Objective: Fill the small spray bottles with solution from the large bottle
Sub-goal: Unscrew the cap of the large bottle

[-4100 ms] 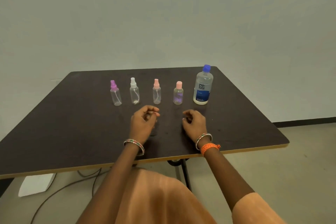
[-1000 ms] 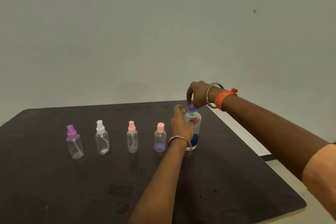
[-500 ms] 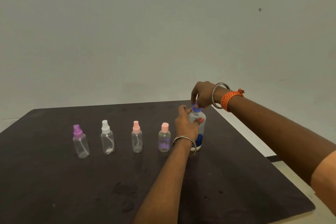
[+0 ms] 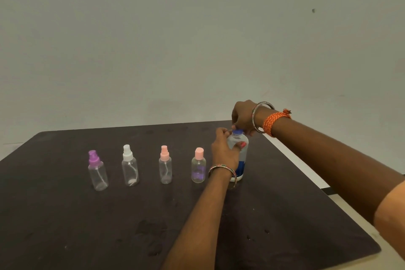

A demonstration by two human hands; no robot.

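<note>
Both hands, left hand (image 4: 223, 151) and right hand (image 4: 243, 116), still grip large bottle (image 4: 242, 160).

Large bottle (image 4: 242, 160): left hand (image 4: 224, 151) covers most of its near side, label unreadable; only a blue patch and the white base show; blue cap (image 4: 237, 132) partly hidden under right hand (image 4: 244, 116) fingertips, so can't tell whether cap is loosened; liquid level not visible; both forearms cut off by the bottom and right edges; table (image 4: 65, 226) cropped at left and bottom edges; small bottle with flat pink cap (image 4: 198, 165) shows a purple smudge, possibly a label, too blurred to read.
</note>
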